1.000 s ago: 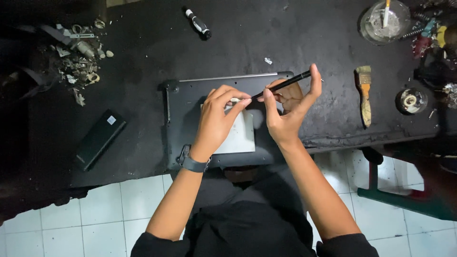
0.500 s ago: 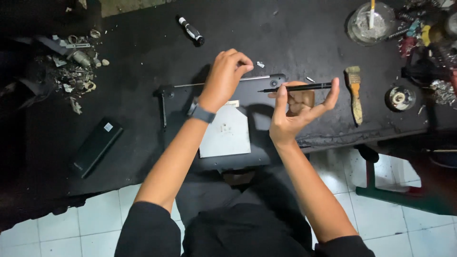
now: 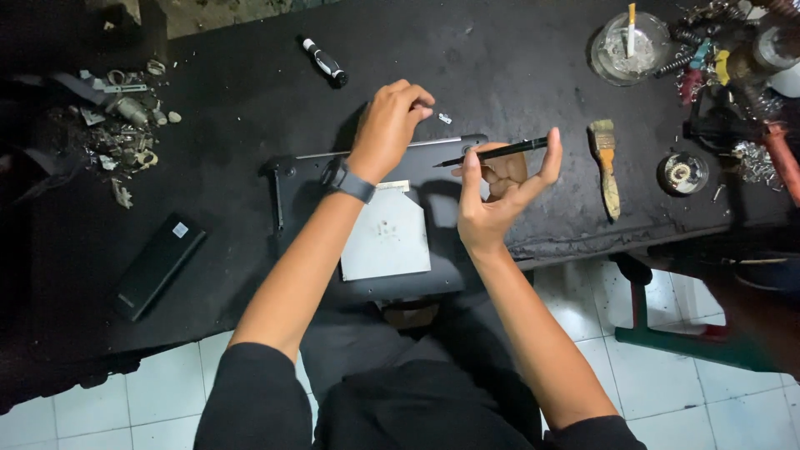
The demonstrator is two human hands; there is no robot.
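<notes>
I had the laptop [image 3: 367, 250] lying flat on the black tabletop [image 3: 208, 150], base up, w/ a pale square panel [image 3: 385, 237] showing near my edge. It sat square in front of me, prob. so both hands could work over it w/o reaching.

Left hand [image 3: 390, 125] was stretched past the laptop's far edge, fingertips pinched narrow just beside a tiny light bit [image 3: 444, 118] on the tabletop. Couldn't tell if sth was actually between the fingers; too small. A watch [image 3: 350, 182] sat on that wrist.

Right hand [image 3: 500, 187] was raised above the laptop's right corner, palm toward me, fingers spread. It held a thin black screwdriver [image 3: 496, 152] roughly level, tip pointing left, propped between thumb and fingertips rather than gripped hard. My guess: parked that way to keep the tool ready while the other hand dealt w/ the small part.

Around it: a dark slab w/ a white sticker [image 3: 157, 265], well left of the laptop; a heap of scrap bits [image 3: 117, 137] at far left; a short black-and-white tool [image 3: 325, 62] beyond the left hand. Right of the screwdriver lay a brush [image 3: 606, 162], then a small round tin [image 3: 682, 173], and a glass dish [image 3: 629, 46] at the back w/ a stick in it. Far right corner was clutter I couldn't sort out. Loose parts seemed kept to the edges, leaving the middle for the laptop.
</notes>
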